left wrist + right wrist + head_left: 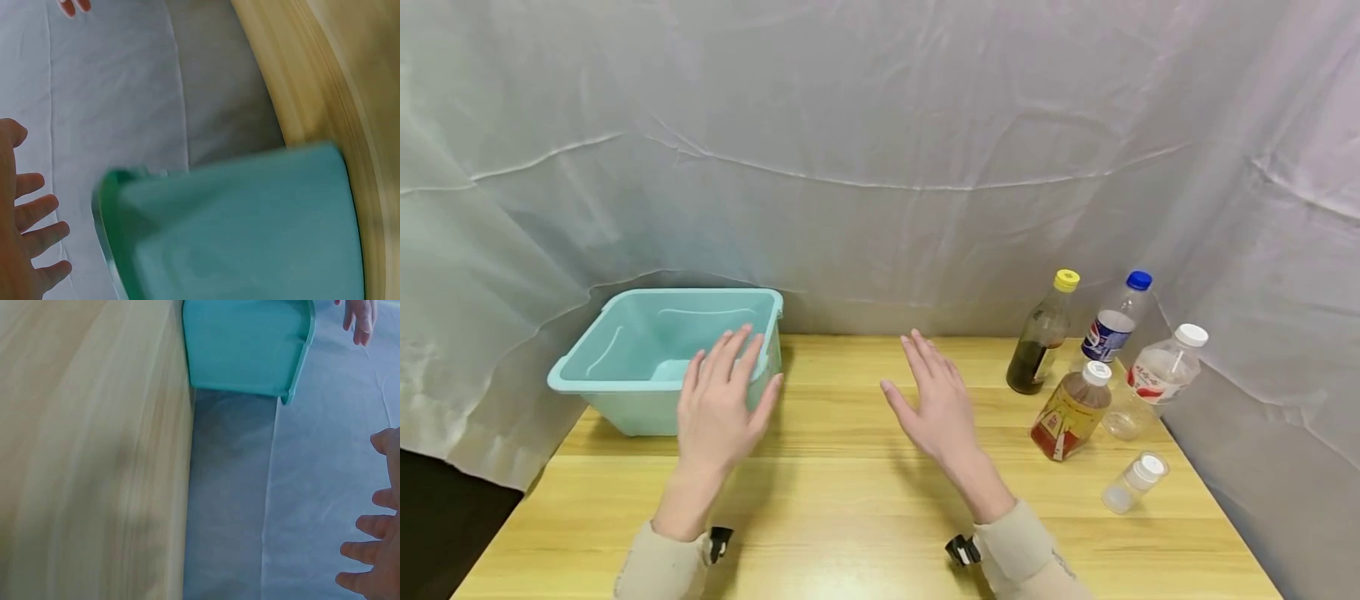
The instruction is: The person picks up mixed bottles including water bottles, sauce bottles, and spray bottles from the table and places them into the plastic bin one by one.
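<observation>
My left hand (718, 400) is held with straight fingers over the near right side of a light teal plastic basin (647, 408), overlapping its rim in the head view. Nothing is in its grasp. The right hand (936, 400) hovers above the middle of the wooden table (850, 492), fingers extended and thumb spread, also holding nothing. In the left wrist view, the fingers (37, 212) stand apart beside the basin (250, 231). The right wrist view has spread fingers (369, 525) at its right edge, with the basin (250, 347) farther off.
On the right stand a yellow-capped bottle of dark liquid (1033, 358), a blue-capped bottle (1108, 329), a white-capped bottle with reddish drink (1071, 412), a clear white-capped bottle (1157, 375) and a small clear bottle (1133, 483). A grey cloth curtain (880, 233) hangs behind.
</observation>
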Motion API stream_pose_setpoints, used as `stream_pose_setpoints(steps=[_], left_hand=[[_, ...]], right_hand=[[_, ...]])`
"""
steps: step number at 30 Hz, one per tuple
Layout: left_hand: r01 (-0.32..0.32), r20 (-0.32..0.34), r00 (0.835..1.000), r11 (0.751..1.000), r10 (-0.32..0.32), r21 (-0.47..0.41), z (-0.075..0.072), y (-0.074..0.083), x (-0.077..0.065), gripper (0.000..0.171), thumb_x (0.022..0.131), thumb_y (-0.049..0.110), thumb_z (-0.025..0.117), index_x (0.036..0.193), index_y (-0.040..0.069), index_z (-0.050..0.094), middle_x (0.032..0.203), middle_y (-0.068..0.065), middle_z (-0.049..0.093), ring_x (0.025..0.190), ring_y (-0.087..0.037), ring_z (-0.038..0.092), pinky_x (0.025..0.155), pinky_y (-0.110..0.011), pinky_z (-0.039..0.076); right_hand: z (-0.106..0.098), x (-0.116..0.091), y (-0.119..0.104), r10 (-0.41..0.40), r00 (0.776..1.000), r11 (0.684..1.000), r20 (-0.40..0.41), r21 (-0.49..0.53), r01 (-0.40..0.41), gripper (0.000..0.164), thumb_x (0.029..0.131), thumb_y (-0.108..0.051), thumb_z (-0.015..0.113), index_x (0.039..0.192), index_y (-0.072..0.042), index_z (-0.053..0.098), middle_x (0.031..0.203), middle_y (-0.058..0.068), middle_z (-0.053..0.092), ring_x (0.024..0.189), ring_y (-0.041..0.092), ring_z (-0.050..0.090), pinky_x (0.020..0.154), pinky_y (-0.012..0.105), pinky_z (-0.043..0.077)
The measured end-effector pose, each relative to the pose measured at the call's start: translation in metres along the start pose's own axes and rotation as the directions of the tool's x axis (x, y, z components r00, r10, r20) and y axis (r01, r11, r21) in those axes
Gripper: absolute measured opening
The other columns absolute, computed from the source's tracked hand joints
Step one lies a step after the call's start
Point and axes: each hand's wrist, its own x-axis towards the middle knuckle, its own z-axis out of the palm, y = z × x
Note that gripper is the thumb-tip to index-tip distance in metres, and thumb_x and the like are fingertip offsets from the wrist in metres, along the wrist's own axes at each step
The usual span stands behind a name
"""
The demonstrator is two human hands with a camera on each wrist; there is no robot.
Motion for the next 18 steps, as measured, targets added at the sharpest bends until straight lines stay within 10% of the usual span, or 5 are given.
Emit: stream_pose_setpoints(steps=[11,18], left_hand=[[-0.006,0.029,1.000,0.995,0.004,0.095,-0.033,-0.062,-0.004,0.066,0.103,0.054,0.043,0.142,0.004,0.061,0.149,-0.018,0.057,0.134,-0.045,0.052,0.116,-0.064,0.034],[0.016,0.158,0.987,0.992,-0.036,0.127,-0.056,-0.101,-0.010,0.079,0.104,0.066,0.033,0.150,0.006,0.052,0.157,-0.018,0.048,0.141,-0.045,0.045,0.122,-0.064,0.026]], right_hand=[[0.019,0.020,-0.028,-0.027,0.997,0.999,0.071,0.031,0.025,0.071,0.103,-0.052,0.054,0.161,-0.014,0.040,0.168,0.006,0.035,0.152,0.032,0.037,0.125,0.056,0.028],[0.028,0.030,-0.045,-0.035,0.992,0.999,0.124,0.027,0.032,0.071,0.104,-0.053,0.052,0.162,-0.016,0.037,0.169,0.005,0.033,0.153,0.030,0.036,0.127,0.053,0.025]])
